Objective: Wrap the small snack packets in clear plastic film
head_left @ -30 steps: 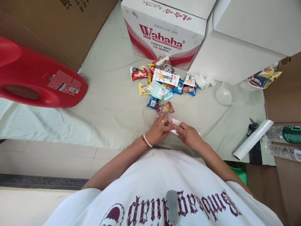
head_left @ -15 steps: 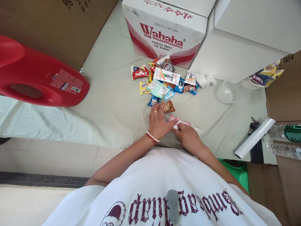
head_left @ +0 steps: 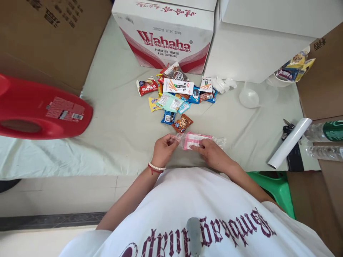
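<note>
We see a table under wrinkled pale green cloth [head_left: 115, 142], with a tiled floor [head_left: 72, 192] in front. At its back stand plain white boxes [head_left: 249, 50] and, beside them, a printed Wahaha carton [head_left: 171, 39]. A smooth red jug [head_left: 64, 119] with a hollow handle lies at the left, well apart from the hands, and nothing blocks them. Between the carton and the hands we find a loose heap of shiny snack packets [head_left: 171, 101]. The left hand [head_left: 164, 149] pinches the end of a crinkled clear wrapper [head_left: 180, 138] between thumb and forefinger; the right hand [head_left: 211, 153] grasps the flat pink-and-white packet [head_left: 190, 138] inside it, near the table's front edge. Just beyond is a brown cookie packet [head_left: 182, 123].
</note>
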A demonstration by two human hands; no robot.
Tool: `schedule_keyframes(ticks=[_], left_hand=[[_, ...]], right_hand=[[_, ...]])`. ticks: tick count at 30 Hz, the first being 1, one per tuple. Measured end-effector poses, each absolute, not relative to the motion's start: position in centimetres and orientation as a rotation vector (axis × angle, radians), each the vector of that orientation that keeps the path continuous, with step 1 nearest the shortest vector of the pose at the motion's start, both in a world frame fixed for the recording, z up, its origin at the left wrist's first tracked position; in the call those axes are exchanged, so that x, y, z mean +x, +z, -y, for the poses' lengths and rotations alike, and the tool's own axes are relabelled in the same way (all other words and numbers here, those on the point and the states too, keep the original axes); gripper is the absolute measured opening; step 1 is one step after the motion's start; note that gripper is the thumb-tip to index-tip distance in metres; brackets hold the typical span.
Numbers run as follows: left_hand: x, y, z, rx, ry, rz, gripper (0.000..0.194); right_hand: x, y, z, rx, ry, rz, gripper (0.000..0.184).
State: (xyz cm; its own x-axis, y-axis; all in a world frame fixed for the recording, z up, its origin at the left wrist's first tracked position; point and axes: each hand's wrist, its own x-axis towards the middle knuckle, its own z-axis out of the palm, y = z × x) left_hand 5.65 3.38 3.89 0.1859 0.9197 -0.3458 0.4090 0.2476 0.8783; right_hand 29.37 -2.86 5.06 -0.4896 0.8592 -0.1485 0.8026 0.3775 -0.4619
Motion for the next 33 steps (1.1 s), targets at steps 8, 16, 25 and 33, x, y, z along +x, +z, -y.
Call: schedule_keyframes(ticks=[8, 16, 25, 33], left_hand=[[11.5, 4.4, -2.6, 2.06, 0.471, -1.051, 0.025], [11.9, 3.7, -0.9, 2.667, 0.227, -0.988, 0.036], [11.9, 3.2, -0.5, 2.774, 0.278, -0.923, 0.036], [10.4, 2.7, -0.5, 2.456, 0.569, -0.816, 0.042]], right_hand=[[30.2, 5.4, 3.9, -1.385, 0.864, 2.325, 0.031], [35.0, 3.1, 6.3, -2.065, 0.327, 1.68, 0.036], [32.6, 5.7, 4.5, -1.916, 0.869, 1.394, 0.016], [28.0, 5.2, 1.2, -1.846, 0.786, 1.854, 0.02]])
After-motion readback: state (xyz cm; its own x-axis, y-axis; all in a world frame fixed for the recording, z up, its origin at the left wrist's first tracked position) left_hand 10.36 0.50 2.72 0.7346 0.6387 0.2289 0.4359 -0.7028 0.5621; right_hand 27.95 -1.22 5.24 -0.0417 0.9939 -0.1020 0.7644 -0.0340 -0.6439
